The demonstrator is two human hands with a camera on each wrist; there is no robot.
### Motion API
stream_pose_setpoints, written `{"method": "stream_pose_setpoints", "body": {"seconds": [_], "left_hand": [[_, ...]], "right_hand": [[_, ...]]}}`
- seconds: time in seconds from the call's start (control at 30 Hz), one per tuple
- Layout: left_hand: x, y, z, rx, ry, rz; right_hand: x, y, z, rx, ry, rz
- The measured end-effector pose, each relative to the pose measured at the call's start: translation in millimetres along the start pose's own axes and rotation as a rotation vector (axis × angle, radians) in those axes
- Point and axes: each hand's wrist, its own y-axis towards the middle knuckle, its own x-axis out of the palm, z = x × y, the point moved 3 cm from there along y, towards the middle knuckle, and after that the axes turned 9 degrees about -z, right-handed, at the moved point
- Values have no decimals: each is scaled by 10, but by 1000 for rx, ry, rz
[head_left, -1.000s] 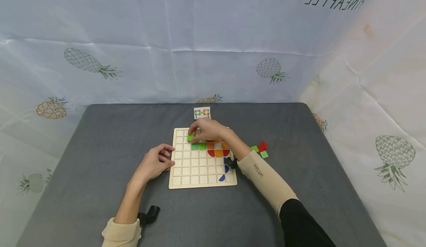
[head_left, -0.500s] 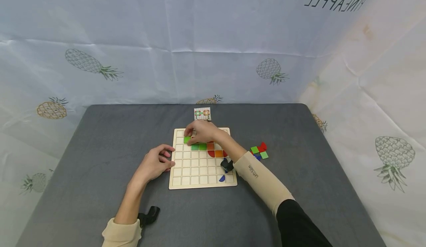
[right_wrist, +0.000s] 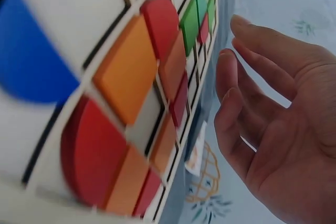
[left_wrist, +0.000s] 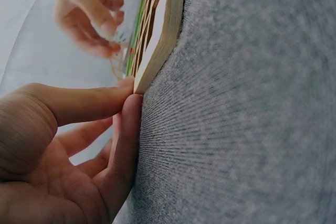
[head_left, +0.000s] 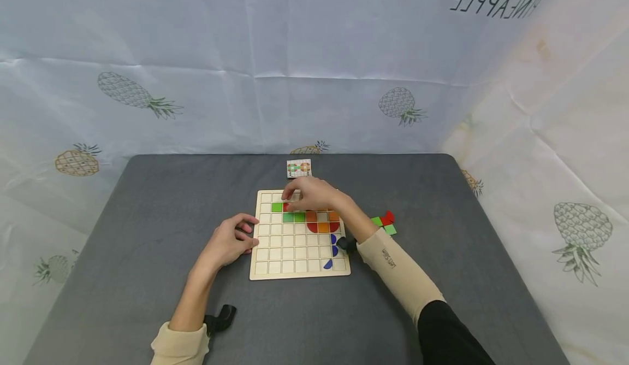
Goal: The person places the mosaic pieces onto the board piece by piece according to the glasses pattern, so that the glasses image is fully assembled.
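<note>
A pale wooden grid board (head_left: 290, 269) lies on the table. My left hand (head_left: 227, 240) pinches its left edge; thumb and finger at the rim show in the left wrist view. Above the board's far part hovers my right hand (head_left: 314, 193), fingers loosely bent and holding nothing in the right wrist view. Left of its fingertips, a light green square tile (head_left: 277, 207) sits in a cell beside a partly hidden red piece (head_left: 285, 207). Nearer me are green squares (head_left: 299, 217) and red and orange pieces (head_left: 322, 227). My right hand hides some of the far cells.
Blue curved pieces (head_left: 327, 264) lie on the board's near right part. Loose green and red pieces (head_left: 390, 229) lie right of the board, partly behind the right forearm. A small pattern card (head_left: 298, 168) lies beyond the board. A pineapple-print cloth (head_left: 314, 113) hangs behind.
My right hand carried the green tile slightly left, let it go on the board, then drew back right. The red piece beside it came into view. My left hand stays at the board's edge.
</note>
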Motion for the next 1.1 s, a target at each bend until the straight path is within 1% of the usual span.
{"method": "stream_pose_setpoints", "body": {"seconds": [0.17,0.37,0.53,0.8,0.9,1.1], "left_hand": [[3,-3,-3,-3,1,2],[4,0,1,7,5,1],[1,1,1,7,3,0],[-7,2,-10,6,5,3],[-10,2,-13,4,-3,-2],[-4,2,-14,4,-16,-12]], "right_hand": [[-86,-197,93,-19,10,14],[-209,-504,267,4,43,41],[-291,-788,398,47,61,51],[-327,-1255,678,138,84,51],[-333,-1431,799,161,108,48],[-318,-1770,1060,202,190,41]]}}
